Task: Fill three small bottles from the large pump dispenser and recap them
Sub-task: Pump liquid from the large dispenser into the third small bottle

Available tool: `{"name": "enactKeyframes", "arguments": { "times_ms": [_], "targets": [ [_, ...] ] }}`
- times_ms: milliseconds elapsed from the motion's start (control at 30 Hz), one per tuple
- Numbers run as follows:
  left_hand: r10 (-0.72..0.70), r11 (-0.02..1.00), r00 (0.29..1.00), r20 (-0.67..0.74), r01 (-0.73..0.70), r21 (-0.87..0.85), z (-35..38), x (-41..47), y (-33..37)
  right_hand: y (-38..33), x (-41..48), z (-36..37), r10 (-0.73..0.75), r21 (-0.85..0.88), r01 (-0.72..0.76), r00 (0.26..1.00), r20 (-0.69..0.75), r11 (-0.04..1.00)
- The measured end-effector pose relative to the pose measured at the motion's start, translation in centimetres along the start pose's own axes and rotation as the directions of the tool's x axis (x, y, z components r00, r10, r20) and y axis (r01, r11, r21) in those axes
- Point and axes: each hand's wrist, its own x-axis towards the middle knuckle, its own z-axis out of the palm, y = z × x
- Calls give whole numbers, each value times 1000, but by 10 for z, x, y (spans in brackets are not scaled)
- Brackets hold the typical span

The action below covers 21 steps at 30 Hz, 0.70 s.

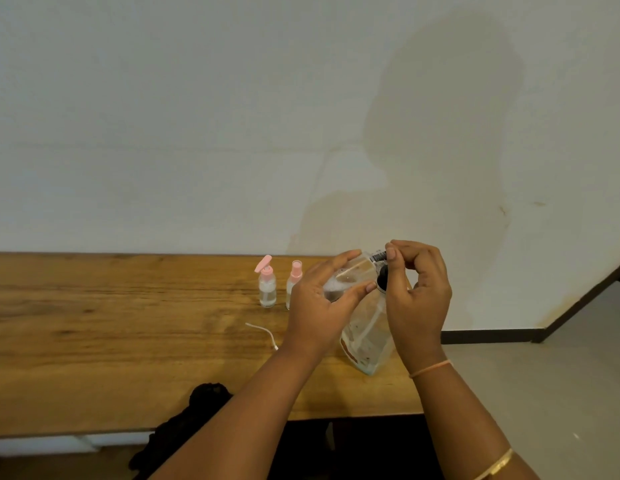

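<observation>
Gripping small bottle [339, 285], left hand [317, 304], barcode label [378, 257] beside right hand [419, 299]

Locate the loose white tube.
In the head view, the white tube lies on the wooden table left of centre, just in front of the small bottle with the pink pump and beside the left hand, which grips a clear bottle.

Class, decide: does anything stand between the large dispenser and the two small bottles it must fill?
Yes. The left hand gripping the large dispenser sits between it and the spray-top bottle; that and the pump-top bottle have pink tops on.
</observation>
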Motion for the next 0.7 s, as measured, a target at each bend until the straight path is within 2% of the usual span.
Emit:
{"name": "enactKeyframes", "arguments": {
  "times_ms": [267,467,700],
  "targets": [
    [-2,998,1000,1,2,56,3,1,-8,12,-4,-2,-21,-19,21,1000,23,1000],
    [9,1000,1000,6,-9,18,3,4,-1,3,-2,0,2,31,-1,1000,-23,1000],
    [7,1000,1000,-7,-7,7,5,3,-5,9,-2,-1,12,25,-12,1000,-9,1000]
  ]
}}
